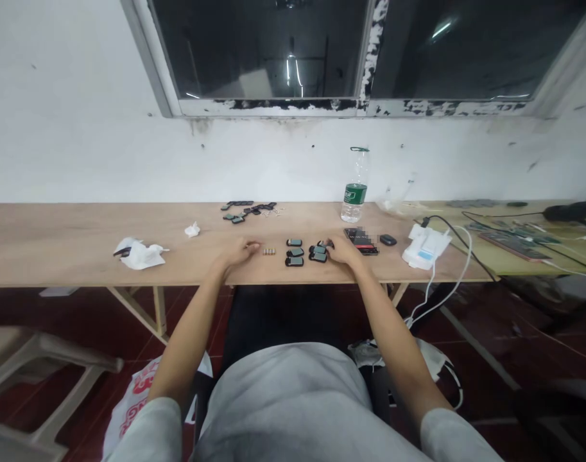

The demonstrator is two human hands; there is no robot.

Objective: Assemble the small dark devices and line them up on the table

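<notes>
My left hand [241,251] rests on the wooden table with its fingers loosely bent and apart, holding nothing that I can see. Just right of its fingertips lies a short row of small metallic cylinders [269,251]. Three small black oval cases with grey-green panels [294,262] sit in a column at the middle. Beside them is a second cluster of such cases [317,256]. My right hand [341,249] has its fingers closed at the upper case of this cluster, partly covering it.
More black cases [238,218] and small white bits [272,212] lie near the wall. A water bottle [353,202], a dark box [360,240], a black oval object [387,239] and a white cabled device [425,247] are on the right. Crumpled tissue [141,254] lies left.
</notes>
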